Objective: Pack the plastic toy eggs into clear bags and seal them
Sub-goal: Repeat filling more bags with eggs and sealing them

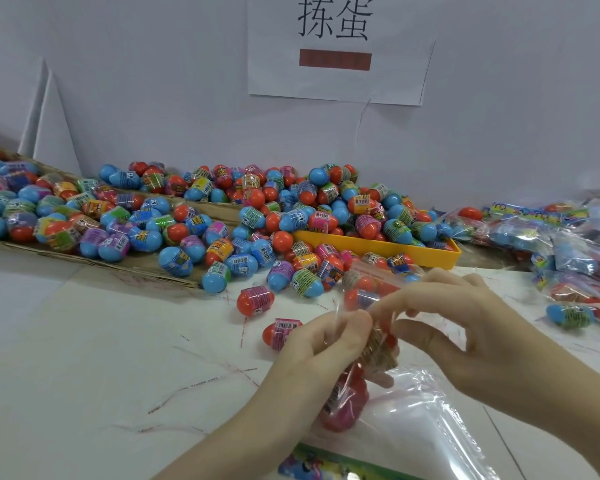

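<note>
White tabletop [101,341] runs up to a pale wall where a paper sign [340,46] hangs. Below the sign, a big heap of plastic toy eggs [222,220] in blue and orange spills over flattened cardboard [146,268] and into a yellow tray [395,247] at the heap's right edge. Nearer than the heap, both hands meet over a clear bag [371,296] with orange eggs inside. The left hand [326,341] pinches the bag's film between thumb and curled fingers, and the right hand [465,317] pinches it too, its other fingers loosely spread. Two loose eggs [255,301] lie between the heap and the left hand. Right of the heap, filled bags [568,237] are piled.
</note>
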The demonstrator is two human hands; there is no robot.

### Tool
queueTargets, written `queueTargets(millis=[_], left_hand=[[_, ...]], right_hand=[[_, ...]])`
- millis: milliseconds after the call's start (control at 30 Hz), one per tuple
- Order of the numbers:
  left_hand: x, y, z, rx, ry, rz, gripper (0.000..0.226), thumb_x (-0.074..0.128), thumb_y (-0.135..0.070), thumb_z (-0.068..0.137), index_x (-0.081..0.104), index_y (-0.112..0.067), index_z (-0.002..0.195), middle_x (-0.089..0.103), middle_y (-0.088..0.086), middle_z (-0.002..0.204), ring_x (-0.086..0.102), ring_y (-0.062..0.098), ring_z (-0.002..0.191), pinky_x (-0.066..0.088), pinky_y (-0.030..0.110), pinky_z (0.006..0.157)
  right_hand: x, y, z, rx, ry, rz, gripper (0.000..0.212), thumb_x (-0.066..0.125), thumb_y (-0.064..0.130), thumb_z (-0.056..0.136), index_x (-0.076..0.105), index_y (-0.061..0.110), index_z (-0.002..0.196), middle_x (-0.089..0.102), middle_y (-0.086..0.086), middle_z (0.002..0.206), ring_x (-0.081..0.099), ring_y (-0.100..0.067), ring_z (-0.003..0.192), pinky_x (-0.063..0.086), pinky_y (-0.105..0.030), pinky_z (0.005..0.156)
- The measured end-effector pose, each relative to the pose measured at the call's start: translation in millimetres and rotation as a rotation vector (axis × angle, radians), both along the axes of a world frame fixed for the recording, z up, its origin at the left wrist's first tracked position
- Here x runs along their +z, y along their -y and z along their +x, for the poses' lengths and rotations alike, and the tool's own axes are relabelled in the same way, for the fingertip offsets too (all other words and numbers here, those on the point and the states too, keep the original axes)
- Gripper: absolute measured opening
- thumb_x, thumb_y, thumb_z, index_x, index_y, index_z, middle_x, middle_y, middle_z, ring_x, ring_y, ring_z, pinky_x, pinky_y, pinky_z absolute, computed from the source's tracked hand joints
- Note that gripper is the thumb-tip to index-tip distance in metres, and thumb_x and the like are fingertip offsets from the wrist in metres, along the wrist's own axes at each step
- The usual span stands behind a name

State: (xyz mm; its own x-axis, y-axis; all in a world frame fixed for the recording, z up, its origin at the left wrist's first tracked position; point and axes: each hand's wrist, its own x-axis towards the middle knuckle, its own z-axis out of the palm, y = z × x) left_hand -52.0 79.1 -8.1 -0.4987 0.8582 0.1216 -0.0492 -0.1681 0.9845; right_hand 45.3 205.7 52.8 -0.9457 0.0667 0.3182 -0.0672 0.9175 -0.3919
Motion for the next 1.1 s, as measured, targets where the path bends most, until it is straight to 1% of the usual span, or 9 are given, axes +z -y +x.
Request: queueTargets(millis=[100,200,300,367,467,667,833,967,1100], left_hand=[[2,1,2,0.002,0.005,-0.017,0.045,0.049,-0.055,0.066,0.065,-0.023,0.092,0.073,-0.006,0.080,0.070,0.009,0.073,0.051,0.013,0.065],[2,2,2,-0.015,-0.001,-0.044,0.049,0.048,-0.061,0.063,0.063,-0.028,0.096,0.073,-0.011,0.085,0.068,0.003,0.083,0.052,0.017,0.077],[2,4,0,-0.067,0.008,-0.052,0.051,0.056,-0.064,0.063,0.064,-0.028,0.099,0.072,-0.013,0.087,0.067,-0.001,0.083,0.051,0.014,0.074],[2,7,-5,-0.119,-0.031,-0.080,0.040,0.077,-0.041,0.069,0.063,-0.026,0.104,0.072,-0.010,0.091,0.066,0.002,0.087,0.050,0.014,0.073],[1,10,-13,-0.181,-0.070,-0.163,0.066,0.081,-0.009,0.060,0.056,-0.036,0.115,0.070,-0.007,0.106,0.065,0.012,0.101,0.052,0.029,0.088],[-4,9,-19,-0.106,-0.110,-0.191,0.053,0.081,-0.004,0.066,0.060,-0.035,0.104,0.072,-0.013,0.092,0.067,0.002,0.088,0.051,0.011,0.071],[-4,8,-19,-0.073,-0.134,-0.199,0.060,0.082,-0.011,0.059,0.059,-0.031,0.111,0.072,-0.006,0.099,0.067,0.010,0.094,0.054,0.028,0.087],[-5,8,-19,-0.064,-0.151,-0.179,0.060,0.081,-0.004,0.062,0.058,-0.028,0.113,0.072,-0.001,0.101,0.067,0.013,0.094,0.053,0.029,0.087],[-7,6,-19,-0.049,-0.145,-0.155,0.057,0.082,0.000,0.062,0.060,-0.030,0.105,0.073,-0.004,0.096,0.069,0.012,0.088,0.054,0.020,0.075]], right_hand=[[-1,1,0,0.007,0.083,-0.005,0.010,0.057,0.037,0.080,0.057,0.046,0.084,0.046,0.034,0.100,0.031,0.020,0.095,0.020,-0.007,0.080],[0,1,1,0.027,0.154,-0.102,0.044,0.053,0.067,0.053,0.055,0.052,0.094,0.039,0.037,0.104,0.030,0.017,0.097,0.021,-0.002,0.076],[0,3,-3,0.066,0.210,-0.096,0.033,0.071,0.052,0.059,0.058,0.052,0.089,0.043,0.039,0.102,0.032,0.015,0.098,0.021,-0.006,0.083],[-2,2,-4,0.077,0.215,-0.088,0.029,0.076,0.033,0.068,0.059,0.048,0.086,0.048,0.035,0.103,0.035,0.010,0.101,0.022,-0.018,0.091],[-4,0,-3,0.051,0.212,-0.073,0.032,0.074,0.030,0.071,0.056,0.053,0.083,0.046,0.034,0.103,0.035,0.009,0.099,0.019,-0.016,0.090],[-6,-2,-2,0.038,0.223,0.029,0.036,0.064,0.034,0.081,0.046,0.066,0.079,0.039,0.035,0.105,0.026,0.009,0.105,0.012,-0.011,0.088],[-7,-3,-3,0.052,0.231,0.083,0.035,0.057,0.025,0.087,0.049,0.057,0.074,0.043,0.030,0.103,0.026,0.007,0.108,0.015,-0.016,0.088],[-6,-1,1,0.031,0.310,0.005,0.011,0.063,0.044,0.077,0.056,0.052,0.083,0.047,0.028,0.103,0.030,0.000,0.108,0.021,-0.021,0.091],[-4,-1,4,-0.020,0.402,-0.085,0.038,0.070,0.044,0.070,0.045,0.064,0.091,0.035,0.029,0.099,0.020,0.008,0.099,0.026,-0.012,0.077]])
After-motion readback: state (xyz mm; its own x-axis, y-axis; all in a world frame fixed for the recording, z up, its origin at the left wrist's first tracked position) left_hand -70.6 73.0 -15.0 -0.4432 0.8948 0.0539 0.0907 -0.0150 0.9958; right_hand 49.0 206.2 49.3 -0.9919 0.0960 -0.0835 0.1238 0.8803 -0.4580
